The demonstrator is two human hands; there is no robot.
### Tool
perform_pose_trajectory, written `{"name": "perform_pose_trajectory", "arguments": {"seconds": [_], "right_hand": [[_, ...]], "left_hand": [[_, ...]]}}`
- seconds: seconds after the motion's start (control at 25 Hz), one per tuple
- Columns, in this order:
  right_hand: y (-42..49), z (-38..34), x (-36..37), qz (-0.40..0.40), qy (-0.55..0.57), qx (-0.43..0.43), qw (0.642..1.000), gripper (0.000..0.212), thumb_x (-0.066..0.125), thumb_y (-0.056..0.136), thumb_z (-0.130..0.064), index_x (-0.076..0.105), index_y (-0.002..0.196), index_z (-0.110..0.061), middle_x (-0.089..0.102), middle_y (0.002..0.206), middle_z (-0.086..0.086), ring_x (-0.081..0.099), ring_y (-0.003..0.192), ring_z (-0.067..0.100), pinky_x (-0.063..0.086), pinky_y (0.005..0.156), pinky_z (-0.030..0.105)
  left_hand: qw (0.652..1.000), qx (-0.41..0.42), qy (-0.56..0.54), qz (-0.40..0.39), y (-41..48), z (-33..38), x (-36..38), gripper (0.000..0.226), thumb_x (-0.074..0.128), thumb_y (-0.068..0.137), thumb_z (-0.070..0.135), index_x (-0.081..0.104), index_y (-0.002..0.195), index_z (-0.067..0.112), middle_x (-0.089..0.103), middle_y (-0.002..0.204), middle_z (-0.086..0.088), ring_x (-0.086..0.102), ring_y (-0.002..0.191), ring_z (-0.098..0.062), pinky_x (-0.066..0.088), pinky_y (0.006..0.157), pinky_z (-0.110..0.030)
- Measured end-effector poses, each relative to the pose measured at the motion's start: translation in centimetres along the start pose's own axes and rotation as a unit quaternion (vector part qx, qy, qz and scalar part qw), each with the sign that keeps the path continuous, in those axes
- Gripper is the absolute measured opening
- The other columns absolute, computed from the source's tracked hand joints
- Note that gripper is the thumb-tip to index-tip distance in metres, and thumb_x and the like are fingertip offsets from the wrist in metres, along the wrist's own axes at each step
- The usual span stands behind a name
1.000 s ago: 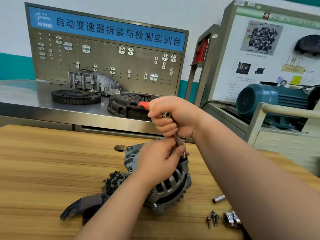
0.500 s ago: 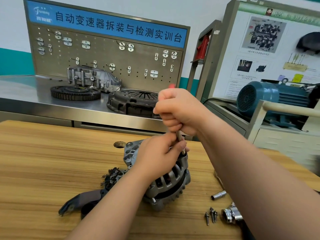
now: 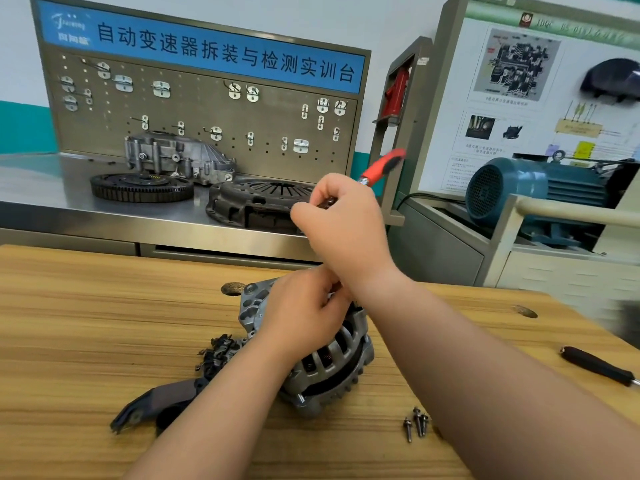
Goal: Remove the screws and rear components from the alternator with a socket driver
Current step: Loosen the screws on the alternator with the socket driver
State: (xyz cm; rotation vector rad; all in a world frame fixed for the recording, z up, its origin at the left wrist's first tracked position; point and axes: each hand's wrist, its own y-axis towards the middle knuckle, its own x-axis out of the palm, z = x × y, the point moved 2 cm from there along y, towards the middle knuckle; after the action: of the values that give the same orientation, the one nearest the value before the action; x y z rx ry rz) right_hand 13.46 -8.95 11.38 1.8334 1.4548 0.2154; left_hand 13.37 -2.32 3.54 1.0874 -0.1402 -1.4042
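The alternator sits at the middle of the wooden tabletop, rear face turned up so I can reach its fasteners from above. My right hand is clenched around the socket driver; the red end of the handle juts out toward 1 o'clock and the shaft runs down to the housing behind my wrist. My left hand lies over the top of the housing with its fingers curled in at the driver's lower end. I judge that it steadies the body and guides the tip, but whether it pinches the shaft or only braces the casting I cannot tell, since the contact is hidden.

Loose screws lie together at 4 o'clock from the alternator, near but clear of my right forearm, where they won't roll under the work. A black plastic cover rests at 8 o'clock and a heap of small dark parts at 9 o'clock, just beside the housing. A black-handled screwdriver waits well apart at 3 o'clock.
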Motion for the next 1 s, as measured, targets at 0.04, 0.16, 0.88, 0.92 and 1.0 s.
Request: {"name": "perform_pose_trajectory", "arguments": {"seconds": [0.04,0.16,0.88,0.92,1.0], "right_hand": [[0.6,-0.1,-0.1,-0.044,0.031,0.028,0.998,0.033,0.059,0.076,-0.001,0.038,0.056,-0.017,0.036,0.044,-0.010,0.031,0.041,0.008,0.028,0.041,0.022],[2.1,-0.1,-0.4,-0.282,0.161,0.153,0.933,0.042,0.049,0.083,0.005,0.034,0.053,-0.019,0.027,0.040,-0.005,0.019,0.032,0.008,0.013,0.040,0.013],[2.4,-0.1,-0.7,-0.395,0.206,0.162,0.881,0.043,0.046,0.082,0.007,0.036,0.049,-0.019,0.025,0.038,-0.003,0.019,0.030,0.007,0.011,0.039,0.014],[2.4,-0.2,-0.7,-0.440,0.230,0.177,0.850,0.040,0.045,0.078,0.005,0.038,0.048,-0.020,0.026,0.036,-0.004,0.020,0.028,0.006,0.010,0.038,0.012],[2.5,-0.6,-0.7,-0.460,0.265,0.206,0.822,0.032,0.043,0.075,0.002,0.041,0.050,-0.018,0.027,0.034,-0.006,0.021,0.027,0.003,0.008,0.039,0.010]], "left_hand": [[1.000,0.004,0.015,-0.005,0.0,0.1,0.0,0.042,0.056,0.085,0.020,0.034,0.053,0.036,0.049,0.045,0.025,0.047,0.050,0.006,0.025,0.044,-0.016],[1.000,0.005,0.008,-0.024,0.1,0.2,0.1,0.023,0.051,0.091,0.038,0.051,0.068,0.043,0.062,0.069,0.038,0.057,0.071,0.012,0.043,0.062,-0.013],[1.000,0.008,0.004,-0.029,0.0,0.0,0.0,0.016,0.051,0.090,0.042,0.053,0.075,0.048,0.062,0.077,0.039,0.057,0.076,0.012,0.038,0.059,-0.014],[1.000,0.010,-0.005,-0.029,0.0,0.0,0.0,0.014,0.050,0.089,0.043,0.056,0.077,0.047,0.065,0.081,0.035,0.059,0.079,0.009,0.041,0.062,-0.016],[1.000,0.004,-0.010,-0.026,-0.1,-0.1,0.1,0.015,0.052,0.088,0.042,0.065,0.081,0.040,0.066,0.082,0.032,0.060,0.079,0.006,0.043,0.063,-0.018]]}}
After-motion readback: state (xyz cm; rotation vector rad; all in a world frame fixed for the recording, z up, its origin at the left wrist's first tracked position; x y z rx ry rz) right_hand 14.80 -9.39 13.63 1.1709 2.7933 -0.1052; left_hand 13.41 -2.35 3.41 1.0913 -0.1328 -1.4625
